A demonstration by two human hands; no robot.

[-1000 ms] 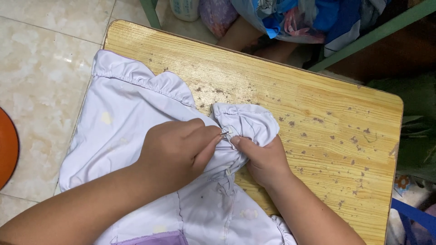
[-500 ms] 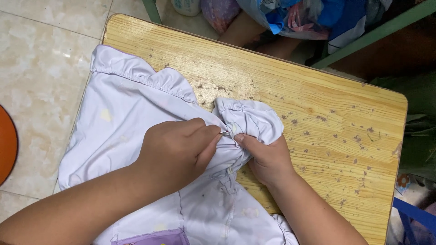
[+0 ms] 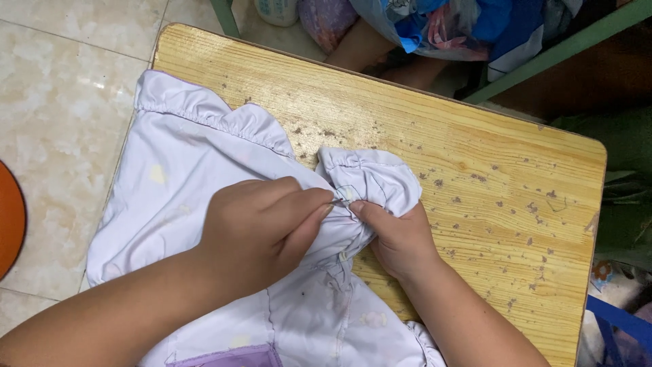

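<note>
Pinching lilac garment [image 3: 204,177], left hand [image 3: 261,224] and right hand [image 3: 401,234] closed, wooden table [image 3: 489,170]

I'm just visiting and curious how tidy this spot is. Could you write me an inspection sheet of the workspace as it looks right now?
Surface: wooden table, pale varnish, worn with many dark chipped specks.
Job's things: pale lilac garment with gathered ruffle edges, spread over the table's left part; a bunched section is pinched between both hands.
Clutter: nothing seen on the table besides the garment.
Hands: left hand and right hand meet fingertip to fingertip on the bunched fabric; whether they hold a tool is too small to tell.
Cables: nothing seen.
Surroundings: tiled floor, green frame bar, plastic bag of blue cloth, orange round thing at left edge.
</note>
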